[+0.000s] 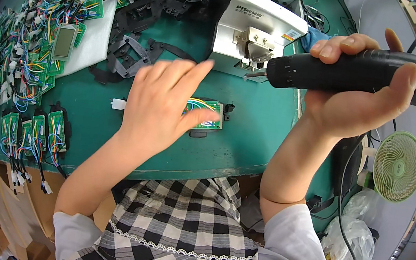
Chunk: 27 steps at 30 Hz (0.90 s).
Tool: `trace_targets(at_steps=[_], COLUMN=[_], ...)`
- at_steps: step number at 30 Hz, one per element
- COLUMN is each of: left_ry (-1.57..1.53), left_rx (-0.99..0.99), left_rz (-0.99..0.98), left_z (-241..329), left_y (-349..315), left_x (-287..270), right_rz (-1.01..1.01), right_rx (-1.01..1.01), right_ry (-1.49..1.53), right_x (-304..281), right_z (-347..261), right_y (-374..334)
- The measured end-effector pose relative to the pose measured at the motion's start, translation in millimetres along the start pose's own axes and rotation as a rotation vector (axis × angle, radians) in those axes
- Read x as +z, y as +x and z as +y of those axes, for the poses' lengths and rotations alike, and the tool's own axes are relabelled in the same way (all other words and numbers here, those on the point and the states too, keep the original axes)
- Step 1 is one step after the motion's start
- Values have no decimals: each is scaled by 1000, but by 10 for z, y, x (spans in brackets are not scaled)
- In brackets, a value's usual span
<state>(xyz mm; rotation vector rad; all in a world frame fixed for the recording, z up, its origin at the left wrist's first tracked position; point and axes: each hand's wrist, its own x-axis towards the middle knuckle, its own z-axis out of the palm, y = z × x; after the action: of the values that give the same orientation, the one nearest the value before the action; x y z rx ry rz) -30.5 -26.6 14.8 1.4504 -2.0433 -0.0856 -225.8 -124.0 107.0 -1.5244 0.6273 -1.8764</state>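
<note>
My right hand (345, 108) is wrapped round a black electric screwdriver (325, 74), held level with its bit pointing left. The bit's tip is close by the metal outlet of a silver screw feeder (261, 24) at the back of the table; whether they touch, I cannot tell. Over a green circuit board (213, 116) with coloured wires hovers my left hand (159, 102), its fingers stretched out and its thumb across the board. Black plastic parts show round that board, and a white connector (118, 104) sticks out on its left. My left hand hides the board's left portion.
Wired circuit boards (37, 68) are heaped at the left, beside a white foam sheet (93, 44). Black plastic frames (131, 57) lie behind my left hand. Several boards in black holders (57, 131) line the near left edge. A green fan (397, 165) stands right.
</note>
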Motion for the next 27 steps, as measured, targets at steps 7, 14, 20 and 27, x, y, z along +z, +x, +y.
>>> trace_targets(at_steps=[7,14,20,27], left_ry=[-70,-191,-13,76], left_rx=[262,297,450,213], left_rz=[151,151,176,333], left_z=[4,52,19,-265], left_y=[589,968,1142,1629], left_x=[73,55,-56,-90], right_rz=[24,157,141,-66], right_rx=[80,61,32,-63], right_ry=[214,153,310,-100], right_x=[-123,-96,-262,1], right_z=[-121,-16,-91,175], right_y=[88,199,252,194])
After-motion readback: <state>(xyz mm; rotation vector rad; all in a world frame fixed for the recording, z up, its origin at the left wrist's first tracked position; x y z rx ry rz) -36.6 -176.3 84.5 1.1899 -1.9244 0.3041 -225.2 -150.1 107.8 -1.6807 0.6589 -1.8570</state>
